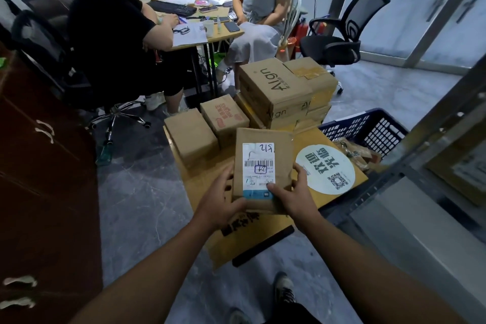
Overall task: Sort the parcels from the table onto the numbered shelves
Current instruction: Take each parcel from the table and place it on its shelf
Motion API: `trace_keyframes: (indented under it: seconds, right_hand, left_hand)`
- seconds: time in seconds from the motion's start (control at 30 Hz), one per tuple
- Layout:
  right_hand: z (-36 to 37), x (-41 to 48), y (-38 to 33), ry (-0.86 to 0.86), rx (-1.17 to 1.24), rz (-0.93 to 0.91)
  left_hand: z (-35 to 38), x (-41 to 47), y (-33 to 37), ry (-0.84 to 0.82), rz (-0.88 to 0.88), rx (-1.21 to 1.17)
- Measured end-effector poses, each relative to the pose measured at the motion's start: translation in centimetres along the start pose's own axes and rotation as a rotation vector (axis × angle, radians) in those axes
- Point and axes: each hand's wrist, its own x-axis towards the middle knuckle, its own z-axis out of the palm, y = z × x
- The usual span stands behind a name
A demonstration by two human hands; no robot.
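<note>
A flat brown parcel [263,150] with a white shipping label facing up is held above the low yellow table [205,187]. My left hand [223,198] grips its lower left corner, and my right hand [294,194] grips its lower right edge with the thumb on the label. Behind it on the table stand two small cardboard boxes [190,137] [223,118] and a stack of larger "Align" boxes [273,87]. Grey metal shelving [420,166] rises at the right.
A blue plastic crate [368,129] with brown packets stands right of the table. Two people sit at a desk [210,34] behind, with office chairs [339,31] around. A dark wooden cabinet [39,166] fills the left side.
</note>
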Motion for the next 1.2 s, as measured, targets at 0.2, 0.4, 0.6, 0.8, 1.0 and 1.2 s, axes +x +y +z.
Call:
trace_keyframes:
  seconds: [0.2,0.4,0.6,0.8,1.0,1.2]
  right_hand:
    - [-5.4,-2.0,-0.4,0.190,0.154,-0.052]
    - [-13.4,-5.6,-0.9,0.404,0.156,-0.175]
    - [-22.7,-11.4,-0.2,0.630,0.204,-0.166]
    - [-30.1,-16.7,0.3,0.847,0.088,-0.214]
    - [-36.0,-19.6,-0.1,0.954,-0.020,-0.238]
    - [-38.0,-19.9,1.1,1.011,0.005,-0.242]
  left_hand:
    - [3.0,2.8,5.1,-0.045,0.106,0.066]
    - [9.2,4.9,10.6,-0.115,0.274,0.094]
    - [16.5,6.1,16.0,-0.261,0.417,0.261]
    - [23.3,5.5,22.5,-0.400,0.637,0.662]
    - [28.6,4.1,28.0,-0.471,0.791,0.907]
    - [31.7,5.3,29.0,-0.527,0.806,0.864]
